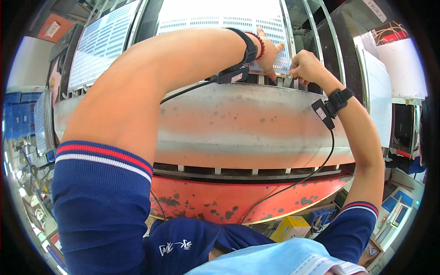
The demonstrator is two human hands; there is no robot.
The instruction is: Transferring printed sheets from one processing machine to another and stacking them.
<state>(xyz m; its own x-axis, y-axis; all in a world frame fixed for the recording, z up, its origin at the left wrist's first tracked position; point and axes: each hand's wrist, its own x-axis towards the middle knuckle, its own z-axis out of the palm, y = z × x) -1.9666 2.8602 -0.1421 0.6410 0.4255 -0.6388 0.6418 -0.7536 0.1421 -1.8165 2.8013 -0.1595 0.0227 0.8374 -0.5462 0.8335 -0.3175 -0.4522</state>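
Note:
Fingers spread, my left hand (270, 51) rests on the near right corner of a white perforated sheet (220, 21). The sheet has rows of small slots and lies between metal rails on a worn machine. Just to the right, my right hand (310, 68) is closed in a pinch beside that corner. Its fingertips meet a small grey metal piece (288, 81) at the machine's near edge. What kind of piece it is, I cannot make out. Each wrist carries a black strap with a small cabled box.
A second perforated sheet (101, 43) lies at the left, and another panel (377, 91) stands at the right. Metal rails (313, 27) run away from me. The rusty front panel (229, 121) lies below my hands, with a cable (316, 170) hanging across it. A yellow box (291, 228) is lower down.

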